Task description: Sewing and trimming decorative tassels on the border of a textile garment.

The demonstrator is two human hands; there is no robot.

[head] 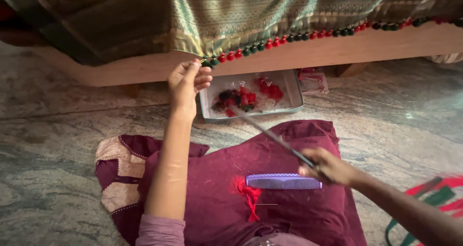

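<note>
Fabric, green and gold, fills the top of the frame, draped over a wooden ledge so its hem hangs free where we can reach it. Row of red and green pompoms runs along that hem, upper centre to upper right. Maroon cloth covers our lap, lower centre, and serves as a work surface: purple comb and red thread tuft lie on it. Shallow tray of red and dark scraps sits on the floor, centre, just under the hem. Left hand is pinched closed on the hem at the endmost pompom, just above the fingertips. Right hand, lower right, is closed around a blurred, thin dark tool, angled toward the tray, well apart from the pompom.
</note>
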